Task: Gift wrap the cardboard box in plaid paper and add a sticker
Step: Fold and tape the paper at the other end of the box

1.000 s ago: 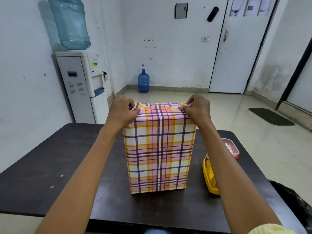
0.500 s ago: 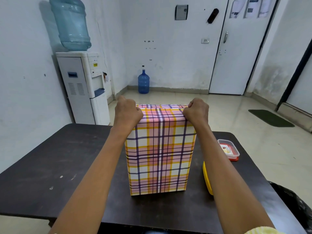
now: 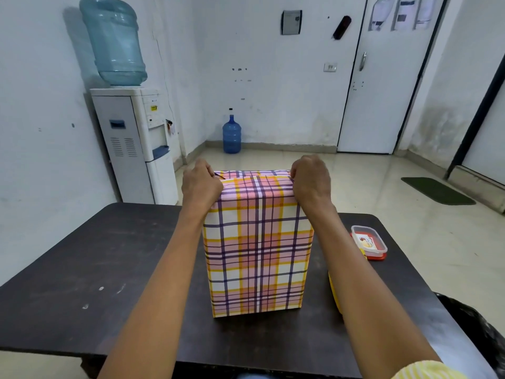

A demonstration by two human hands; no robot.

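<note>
Box [image 3: 258, 255] upright on bench [image 3: 109, 269]. Left hand [image 3: 200, 184], right hand [image 3: 311, 179] pinch paper [image 3: 257, 187] at top corners, fingers curled. Crease evenly, pull taut.

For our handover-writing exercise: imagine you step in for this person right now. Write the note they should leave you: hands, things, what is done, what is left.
Left grip pinches the plaid paper at the top left corner. Right grip pinches it at the top right corner.
Things: the box, hidden under the paper, stands upright on the dark table; a small lidded container sits to its right.
Done: front face covered.
Left: close the top fold, add the sticker; none shows on the paper.
</note>
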